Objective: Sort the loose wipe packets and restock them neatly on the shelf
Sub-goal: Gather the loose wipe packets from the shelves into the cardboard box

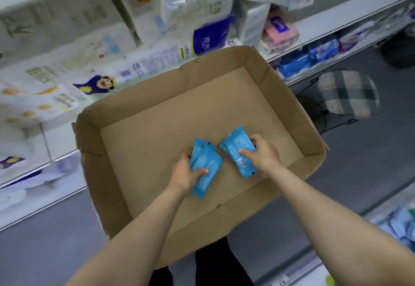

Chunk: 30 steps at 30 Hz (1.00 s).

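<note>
in the one cardboard box (pixel 143 115), each hand grips blue wipe packets. left hand (pixel 186 173) clasps two packets (pixel 205 168). right hand (pixel 261 153) pinches one packet (pixel 235 150).

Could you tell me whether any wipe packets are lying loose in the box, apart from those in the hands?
No, the cardboard box shows only bare floor besides the blue packets held by the left hand and the right hand.

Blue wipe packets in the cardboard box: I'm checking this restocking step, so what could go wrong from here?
1. The left hand grips what looks like two stacked blue plastic wipe packets; one may slip out when lifted.
2. The right hand holds its blue packet near one end, so the packet could sag or drop.
3. The shallow brown cardboard box sits tilted, so released packets might slide.
</note>
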Tool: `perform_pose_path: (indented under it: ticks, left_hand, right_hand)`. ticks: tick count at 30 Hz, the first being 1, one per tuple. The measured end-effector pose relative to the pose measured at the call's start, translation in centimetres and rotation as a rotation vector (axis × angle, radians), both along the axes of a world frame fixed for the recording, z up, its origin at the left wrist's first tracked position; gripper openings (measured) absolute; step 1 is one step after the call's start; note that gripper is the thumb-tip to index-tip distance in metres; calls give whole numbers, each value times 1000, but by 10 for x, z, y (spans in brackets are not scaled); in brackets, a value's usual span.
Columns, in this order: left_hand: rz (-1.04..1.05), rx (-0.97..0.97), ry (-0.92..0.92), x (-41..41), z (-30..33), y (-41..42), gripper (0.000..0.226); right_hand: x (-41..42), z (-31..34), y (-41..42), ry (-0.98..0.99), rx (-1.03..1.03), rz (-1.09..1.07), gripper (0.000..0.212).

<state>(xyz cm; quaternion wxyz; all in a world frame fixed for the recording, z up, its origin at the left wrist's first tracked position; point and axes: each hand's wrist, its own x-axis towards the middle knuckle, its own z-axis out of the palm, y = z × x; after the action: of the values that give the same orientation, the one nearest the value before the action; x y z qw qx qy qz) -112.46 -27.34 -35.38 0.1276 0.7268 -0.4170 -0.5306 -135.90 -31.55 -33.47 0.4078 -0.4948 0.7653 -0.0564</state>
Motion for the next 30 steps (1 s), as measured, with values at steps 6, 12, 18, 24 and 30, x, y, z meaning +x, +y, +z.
perform_pose_path:
  ticks: [6,12,18,24,30]
  left_hand:
    - [79,39,20,-14,-18,10,61]
    - [17,11,-108,-11,-4,18,79]
    - [-76,-164,-262,42,56,11,81]
    - [-227,-456,-533,146,158,29,69]
    - [-196,-656,-755,273,264,107,64]
  right_hand:
    - [-9,-20,-1,57,43,99,26]
    - [0,0,-1,332,-7,272,45]
    - [59,63,-10,517,-138,682,48]
    - [166,163,2,532,-435,914,52]
    - [286,270,63,424,-730,994,51]
